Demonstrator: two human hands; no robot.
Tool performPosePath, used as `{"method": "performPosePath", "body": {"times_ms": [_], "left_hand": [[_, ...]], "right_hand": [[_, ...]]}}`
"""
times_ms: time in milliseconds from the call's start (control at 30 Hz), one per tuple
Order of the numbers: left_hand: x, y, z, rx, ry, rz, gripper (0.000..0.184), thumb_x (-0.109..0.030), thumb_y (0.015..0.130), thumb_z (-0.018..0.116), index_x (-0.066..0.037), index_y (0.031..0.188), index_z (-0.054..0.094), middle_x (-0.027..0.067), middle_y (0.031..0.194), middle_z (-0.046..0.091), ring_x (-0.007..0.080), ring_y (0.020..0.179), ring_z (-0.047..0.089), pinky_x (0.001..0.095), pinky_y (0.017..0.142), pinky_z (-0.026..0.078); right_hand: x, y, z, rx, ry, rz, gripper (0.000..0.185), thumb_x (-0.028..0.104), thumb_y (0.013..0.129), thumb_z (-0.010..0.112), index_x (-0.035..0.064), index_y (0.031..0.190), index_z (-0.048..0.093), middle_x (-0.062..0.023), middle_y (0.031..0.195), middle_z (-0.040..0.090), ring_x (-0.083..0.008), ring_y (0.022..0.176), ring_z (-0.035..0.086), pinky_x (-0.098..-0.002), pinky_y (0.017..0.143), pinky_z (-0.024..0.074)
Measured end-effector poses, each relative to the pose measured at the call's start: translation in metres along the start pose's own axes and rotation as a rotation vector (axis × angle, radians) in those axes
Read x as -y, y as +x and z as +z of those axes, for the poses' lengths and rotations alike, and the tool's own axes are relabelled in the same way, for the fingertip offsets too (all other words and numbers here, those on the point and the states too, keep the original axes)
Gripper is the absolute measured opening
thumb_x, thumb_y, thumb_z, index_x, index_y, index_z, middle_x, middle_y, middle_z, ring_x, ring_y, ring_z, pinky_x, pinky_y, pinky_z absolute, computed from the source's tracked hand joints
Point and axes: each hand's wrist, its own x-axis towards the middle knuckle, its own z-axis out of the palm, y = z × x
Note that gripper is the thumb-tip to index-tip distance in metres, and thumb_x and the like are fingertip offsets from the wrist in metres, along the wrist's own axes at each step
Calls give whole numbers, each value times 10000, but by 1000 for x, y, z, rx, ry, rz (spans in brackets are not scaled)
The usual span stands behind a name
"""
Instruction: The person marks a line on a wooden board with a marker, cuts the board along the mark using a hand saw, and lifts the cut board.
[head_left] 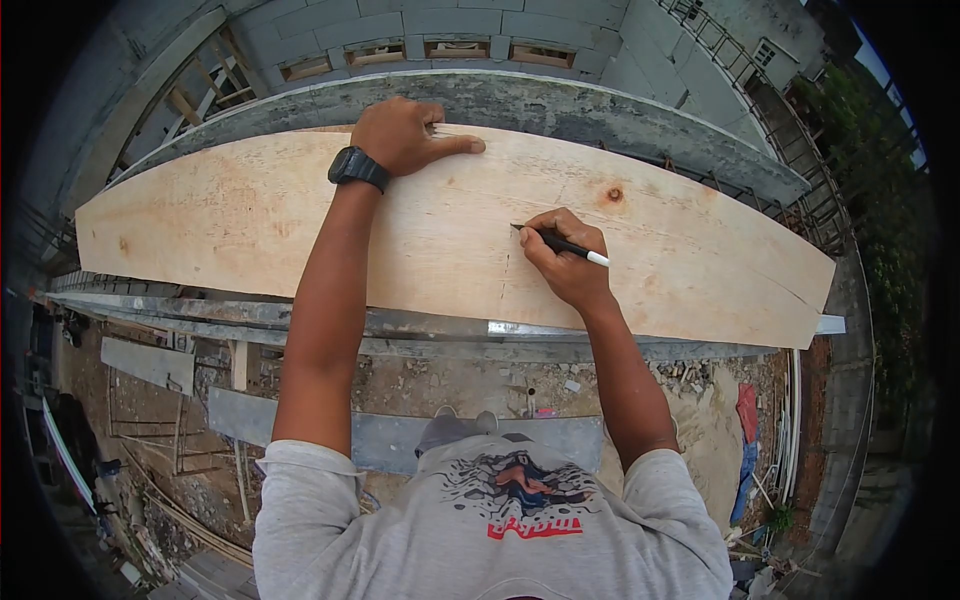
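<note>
A long pale plywood board (250, 205) lies crosswise in front of me, with a dark knot right of its middle. My left hand (402, 138) grips its far edge, thumb stretched flat on the top face and fingers curled at the edge, their tips hidden. In my right hand (572, 268) is a black marker (565, 244) with a white end, held in a writing grip. Its dark tip points left, at or just above the wood. Below the tip, a faint broken dark line (505, 275) runs toward the near edge.
Behind the board stands a long grey plank (520, 100), with a block wall (470, 20) beyond. Metal beams (430, 325) run under the near edge. Far below are a grey plank (380, 440), rubble, sand and poles. Steel rebar (790, 130) rises at the right.
</note>
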Motion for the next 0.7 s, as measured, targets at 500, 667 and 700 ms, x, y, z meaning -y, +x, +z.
{"method": "performPosePath", "body": {"times_ms": [500,667,700], "left_hand": [[-4,0,-6,25,-2,-11,787,-867,671,716,-82,643,679,91,559,632,291,570,659,435,582,546],[-4,0,-5,13,-11,-2,780,-862,676,716,-83,648,684,93,562,634,296,573,660,431,583,548],[-3,0,-4,9,-13,2,779,-862,676,717,-84,643,679,90,555,627,294,566,655,430,579,544]], "right_hand": [[4,19,0,-12,54,107,130,109,939,724,-14,958,688,-38,762,693,-70,682,612,-242,627,489],[-2,30,2,-57,99,70,143,132,949,720,-7,962,689,-39,752,687,-64,655,600,-239,606,481],[-1,32,2,-67,89,82,122,112,935,723,-5,946,690,-45,753,693,-78,661,619,-250,614,493]]}}
